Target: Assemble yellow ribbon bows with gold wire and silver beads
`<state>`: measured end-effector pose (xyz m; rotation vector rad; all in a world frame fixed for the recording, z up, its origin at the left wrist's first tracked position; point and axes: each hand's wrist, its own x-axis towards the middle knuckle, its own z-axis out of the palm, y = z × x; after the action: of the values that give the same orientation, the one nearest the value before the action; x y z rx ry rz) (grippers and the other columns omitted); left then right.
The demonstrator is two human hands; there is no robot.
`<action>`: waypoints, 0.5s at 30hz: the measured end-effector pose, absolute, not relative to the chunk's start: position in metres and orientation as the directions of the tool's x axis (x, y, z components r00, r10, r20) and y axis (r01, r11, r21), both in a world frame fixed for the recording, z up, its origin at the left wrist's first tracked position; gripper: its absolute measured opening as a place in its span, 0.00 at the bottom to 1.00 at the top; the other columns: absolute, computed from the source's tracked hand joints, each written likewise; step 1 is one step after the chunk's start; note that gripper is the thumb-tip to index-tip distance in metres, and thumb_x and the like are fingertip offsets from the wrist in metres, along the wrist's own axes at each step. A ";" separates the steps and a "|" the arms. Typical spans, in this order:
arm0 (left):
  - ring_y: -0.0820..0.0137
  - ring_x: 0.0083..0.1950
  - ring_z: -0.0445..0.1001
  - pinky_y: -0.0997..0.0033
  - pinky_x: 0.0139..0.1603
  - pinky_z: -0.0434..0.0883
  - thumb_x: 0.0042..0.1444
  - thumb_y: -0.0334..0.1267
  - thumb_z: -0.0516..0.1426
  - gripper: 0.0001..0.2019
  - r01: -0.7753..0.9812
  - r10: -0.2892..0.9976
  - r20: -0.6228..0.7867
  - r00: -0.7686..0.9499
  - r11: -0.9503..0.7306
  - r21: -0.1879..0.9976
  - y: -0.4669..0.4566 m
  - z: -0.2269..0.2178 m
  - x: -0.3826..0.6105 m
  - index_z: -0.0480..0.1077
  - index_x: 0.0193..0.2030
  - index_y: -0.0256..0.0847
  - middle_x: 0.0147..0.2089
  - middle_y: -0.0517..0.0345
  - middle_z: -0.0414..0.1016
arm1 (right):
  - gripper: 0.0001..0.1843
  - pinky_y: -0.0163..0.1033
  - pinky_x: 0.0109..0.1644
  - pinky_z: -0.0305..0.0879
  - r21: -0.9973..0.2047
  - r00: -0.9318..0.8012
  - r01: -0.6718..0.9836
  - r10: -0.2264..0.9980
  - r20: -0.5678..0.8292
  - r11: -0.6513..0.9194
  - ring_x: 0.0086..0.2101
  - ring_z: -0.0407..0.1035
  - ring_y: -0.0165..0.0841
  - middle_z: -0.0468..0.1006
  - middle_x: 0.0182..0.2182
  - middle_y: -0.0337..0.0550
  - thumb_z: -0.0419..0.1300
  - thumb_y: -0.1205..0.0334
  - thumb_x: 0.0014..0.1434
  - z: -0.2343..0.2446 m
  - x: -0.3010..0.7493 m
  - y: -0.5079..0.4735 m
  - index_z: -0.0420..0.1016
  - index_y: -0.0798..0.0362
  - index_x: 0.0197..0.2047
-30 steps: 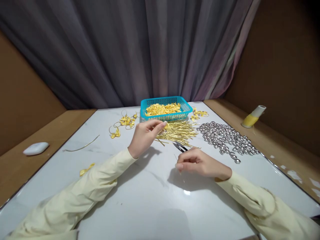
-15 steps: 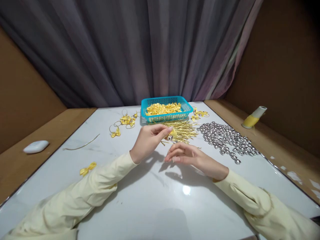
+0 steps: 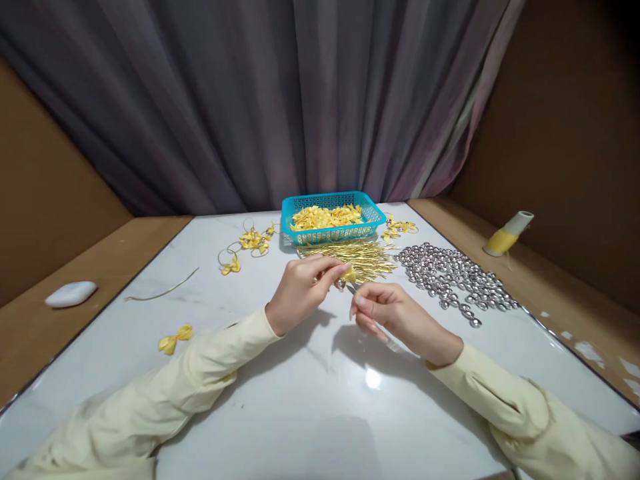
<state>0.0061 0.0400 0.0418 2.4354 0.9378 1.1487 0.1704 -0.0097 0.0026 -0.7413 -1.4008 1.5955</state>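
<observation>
My left hand (image 3: 307,290) is closed in a pinch on a yellow ribbon bow (image 3: 351,274), and a small silver bell (image 3: 341,284) hangs at its lower side. Just to the right, my right hand (image 3: 383,308) grips a slim, pointed metal tool that looks like thread snips (image 3: 351,289). Its tip reaches close to the bell; whether they touch I cannot tell. Most of the tool is hidden by the fingers. Behind both hands lies a bundle of gold twist ties (image 3: 363,259).
A blue basket (image 3: 333,235) of yellow bows stands at the back. Silver bells (image 3: 445,273) are heaped at right, near a yellow thread spool (image 3: 507,233). Bows with gold loops (image 3: 255,241), a loose bow (image 3: 175,338), a gold cord (image 3: 165,290) and a white object (image 3: 71,294) are at left.
My right hand has closed its fingers and turned, bringing the snips' tip up beside the bow. My left hand has moved slightly down and right, still pinching the bow.
</observation>
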 end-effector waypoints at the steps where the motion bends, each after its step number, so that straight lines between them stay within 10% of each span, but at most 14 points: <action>1: 0.74 0.26 0.69 0.75 0.28 0.65 0.56 0.38 0.53 0.10 0.424 0.668 0.565 0.483 -0.744 0.516 0.040 0.042 0.006 0.72 0.27 0.40 0.24 0.59 0.73 | 0.11 0.32 0.22 0.49 -0.978 -0.429 -0.210 0.898 0.098 0.006 0.14 0.52 0.22 0.61 0.13 0.30 0.53 0.58 0.58 0.003 0.172 -0.009 0.69 0.56 0.28; 15: 0.75 0.23 0.68 0.76 0.25 0.66 0.56 0.40 0.52 0.13 0.322 0.777 0.396 0.490 -0.583 0.746 0.038 0.057 0.006 0.72 0.26 0.37 0.21 0.59 0.74 | 0.11 0.32 0.21 0.45 -0.999 -0.393 -0.030 0.919 0.041 0.032 0.17 0.52 0.23 0.60 0.13 0.32 0.56 0.61 0.54 -0.003 0.182 -0.005 0.69 0.56 0.23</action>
<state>0.0058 0.0379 0.0567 2.1388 0.9005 0.9895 0.1817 -0.0053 -0.0025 -0.9443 -1.4986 1.4807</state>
